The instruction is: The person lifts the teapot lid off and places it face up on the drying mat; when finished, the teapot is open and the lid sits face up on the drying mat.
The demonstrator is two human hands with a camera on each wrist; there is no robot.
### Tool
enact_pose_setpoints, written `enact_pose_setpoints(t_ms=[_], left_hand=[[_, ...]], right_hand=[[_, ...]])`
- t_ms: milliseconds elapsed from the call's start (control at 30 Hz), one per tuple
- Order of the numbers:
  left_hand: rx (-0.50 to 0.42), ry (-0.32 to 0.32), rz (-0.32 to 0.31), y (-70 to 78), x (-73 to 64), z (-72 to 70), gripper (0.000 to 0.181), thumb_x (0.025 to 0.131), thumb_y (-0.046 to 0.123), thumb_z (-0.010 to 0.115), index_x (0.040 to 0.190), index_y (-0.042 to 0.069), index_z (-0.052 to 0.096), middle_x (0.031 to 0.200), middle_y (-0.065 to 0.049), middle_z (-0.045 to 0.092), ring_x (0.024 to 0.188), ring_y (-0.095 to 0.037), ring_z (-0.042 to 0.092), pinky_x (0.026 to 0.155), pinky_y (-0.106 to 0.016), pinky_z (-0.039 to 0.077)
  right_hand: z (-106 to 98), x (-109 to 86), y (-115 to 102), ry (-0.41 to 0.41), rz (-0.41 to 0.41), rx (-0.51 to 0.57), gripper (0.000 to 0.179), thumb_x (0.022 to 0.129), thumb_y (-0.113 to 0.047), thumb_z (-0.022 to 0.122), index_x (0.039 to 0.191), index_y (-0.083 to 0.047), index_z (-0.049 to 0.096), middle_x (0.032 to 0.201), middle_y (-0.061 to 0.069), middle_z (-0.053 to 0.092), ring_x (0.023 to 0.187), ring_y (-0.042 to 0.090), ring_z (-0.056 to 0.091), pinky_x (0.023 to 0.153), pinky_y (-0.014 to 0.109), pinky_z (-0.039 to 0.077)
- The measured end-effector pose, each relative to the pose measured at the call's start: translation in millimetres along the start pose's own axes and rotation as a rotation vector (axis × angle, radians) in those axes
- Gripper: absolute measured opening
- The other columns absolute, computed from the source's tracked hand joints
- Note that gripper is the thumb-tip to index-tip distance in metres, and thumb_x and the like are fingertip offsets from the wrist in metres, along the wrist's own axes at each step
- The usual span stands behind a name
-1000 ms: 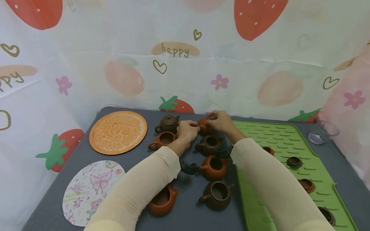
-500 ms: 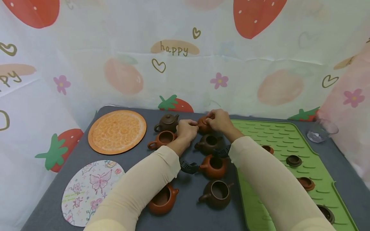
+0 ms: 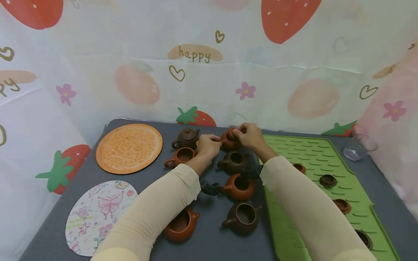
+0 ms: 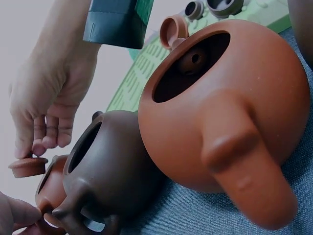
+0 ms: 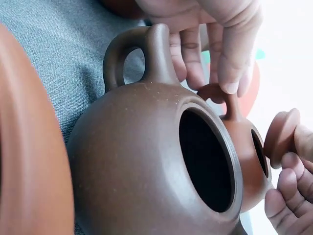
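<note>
At the back of the table, my left hand (image 3: 208, 148) pinches the handle of a small orange-brown teapot (image 3: 227, 143). My right hand (image 3: 251, 136) holds that pot's round lid (image 5: 281, 134) between thumb and fingers. In the right wrist view a narrow gap separates the lid from the pot's opening. A dark brown teapot (image 5: 146, 161) without a lid stands just in front. Nearer still is a larger orange-brown teapot (image 4: 244, 112), also open on top. Left of my left hand are a dark lidded teapot (image 3: 188, 136) and an open orange-brown one (image 3: 183, 156).
Two more open teapots, one orange-brown (image 3: 179, 228) and one dark (image 3: 243, 219), stand at the front. Several loose lids, including a dark lid (image 3: 328, 180), lie on the green mat (image 3: 313, 148). An orange round mat (image 3: 128, 148), a butterfly mat (image 3: 98, 217) and a glass (image 3: 356, 148) flank them.
The lid in my right hand has come up off the small teapot and tilted, where it earlier sat at the opening. My left hand keeps its hold; the view has shifted slightly.
</note>
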State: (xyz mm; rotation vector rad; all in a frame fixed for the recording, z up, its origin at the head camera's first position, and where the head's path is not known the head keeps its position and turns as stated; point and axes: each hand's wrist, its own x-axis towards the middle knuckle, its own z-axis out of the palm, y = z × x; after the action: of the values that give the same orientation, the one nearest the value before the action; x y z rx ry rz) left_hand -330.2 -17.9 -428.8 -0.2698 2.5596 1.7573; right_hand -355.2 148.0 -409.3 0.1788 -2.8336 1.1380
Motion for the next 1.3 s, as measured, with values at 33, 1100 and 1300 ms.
enact_pose_setpoints(t_ms=[33, 1100, 1300], left_hand=[[0.001, 0.001, -0.003, 0.3, 0.2, -0.5, 0.011, 0.090, 0.011, 0.068, 0.097, 0.013, 0.077, 0.099, -0.005, 0.061, 0.107, -0.030, 0.046, 0.076, -0.040, 0.046], [0.004, -0.006, -0.004, 0.5, -0.5, 0.9, 0.010, 0.091, 0.011, 0.067, 0.096, 0.012, 0.076, 0.100, -0.006, 0.059, 0.102, -0.028, 0.048, 0.073, -0.039, 0.047], [0.005, -0.009, -0.002, 0.2, -0.9, -0.2, 0.009, 0.091, 0.011, 0.068, 0.096, 0.012, 0.076, 0.099, -0.006, 0.060, 0.104, -0.029, 0.047, 0.076, -0.040, 0.047]], right_hand=[[0, -0.6, 0, 0.005, 0.005, 0.008, 0.024, 0.097, -0.025, 0.061, 0.096, -0.001, 0.067, 0.093, 0.014, 0.064, 0.083, 0.029, 0.059, 0.070, 0.041, 0.048], [-16, -11.0, 9, -0.156, 0.305, 1.200, 0.029, 0.095, -0.016, 0.064, 0.118, -0.001, 0.054, 0.096, 0.011, 0.061, 0.076, 0.021, 0.061, 0.069, 0.031, 0.052], [-26, -13.3, 11, -0.182, 0.244, 1.125, 0.036, 0.094, -0.002, 0.062, 0.125, 0.005, 0.047, 0.107, 0.016, 0.062, 0.093, 0.028, 0.063, 0.092, 0.044, 0.046]])
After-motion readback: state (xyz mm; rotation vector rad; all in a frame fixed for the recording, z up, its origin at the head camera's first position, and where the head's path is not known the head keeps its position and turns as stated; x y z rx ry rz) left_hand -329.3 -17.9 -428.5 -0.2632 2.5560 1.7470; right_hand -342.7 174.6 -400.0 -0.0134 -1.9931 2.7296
